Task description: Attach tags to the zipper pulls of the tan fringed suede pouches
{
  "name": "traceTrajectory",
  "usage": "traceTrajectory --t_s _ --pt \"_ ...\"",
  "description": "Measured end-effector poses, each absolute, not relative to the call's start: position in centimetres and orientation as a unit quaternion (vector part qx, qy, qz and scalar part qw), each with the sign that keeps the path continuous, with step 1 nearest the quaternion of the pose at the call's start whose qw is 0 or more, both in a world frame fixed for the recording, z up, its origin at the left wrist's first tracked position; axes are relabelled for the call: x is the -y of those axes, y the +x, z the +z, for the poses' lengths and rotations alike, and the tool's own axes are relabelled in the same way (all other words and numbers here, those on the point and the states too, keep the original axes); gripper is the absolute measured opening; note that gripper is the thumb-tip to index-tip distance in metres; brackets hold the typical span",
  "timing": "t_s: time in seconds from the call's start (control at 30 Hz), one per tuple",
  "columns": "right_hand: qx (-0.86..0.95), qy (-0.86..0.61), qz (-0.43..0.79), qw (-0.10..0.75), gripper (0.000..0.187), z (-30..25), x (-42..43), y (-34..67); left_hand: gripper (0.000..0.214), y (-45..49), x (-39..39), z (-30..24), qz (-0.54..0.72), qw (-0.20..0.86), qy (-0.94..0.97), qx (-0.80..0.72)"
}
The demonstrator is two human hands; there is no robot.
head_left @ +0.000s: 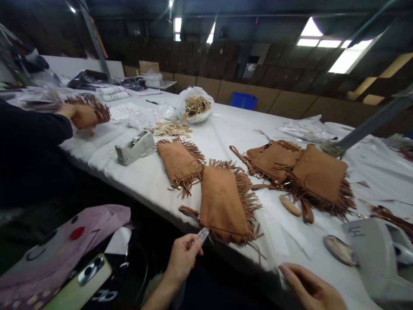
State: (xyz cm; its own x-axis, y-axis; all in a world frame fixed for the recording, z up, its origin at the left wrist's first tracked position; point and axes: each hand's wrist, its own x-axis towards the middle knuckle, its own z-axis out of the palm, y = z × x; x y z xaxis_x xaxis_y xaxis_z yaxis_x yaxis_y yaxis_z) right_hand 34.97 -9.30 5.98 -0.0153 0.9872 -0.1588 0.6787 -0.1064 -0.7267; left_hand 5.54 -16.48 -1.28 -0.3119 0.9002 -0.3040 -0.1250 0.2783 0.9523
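My left hand point(185, 258) is closed in a pinch on a small clear, shiny piece point(202, 235), whose kind I cannot make out. Just past it lies a brown fringed pouch point(222, 202) with a wrist strap, at the table's near edge. My right hand point(311, 289) is low on the right, its fingertips closed at a thin see-through bit point(282, 279) by the table edge. A second fringed pouch point(179, 161) touches the nearest one. More fringed pouches point(319, 172) lie overlapping to the right.
A grey tape dispenser point(135, 148) stands left, another point(377, 258) at near right. Cream tags point(171, 129) lie by a plastic bag point(195, 105) full of tags. A co-worker's hand point(69, 113) holds a fringed pouch. A phone point(80, 284) lies below the table, left.
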Motion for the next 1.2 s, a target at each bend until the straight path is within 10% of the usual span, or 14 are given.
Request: traceTrajectory --t_s 0.27,1.2 --pt "0.679 -0.444 0.556 0.182 0.043 5.7 10.3 19.1 0.044 6.2 16.7 -0.3 0.494 0.413 0.361 -0.675" --pt "0.566 -0.561 0.572 0.192 0.046 0.3 9.8 16.9 0.037 5.8 17.2 -0.1 0.469 0.436 0.353 -0.682"
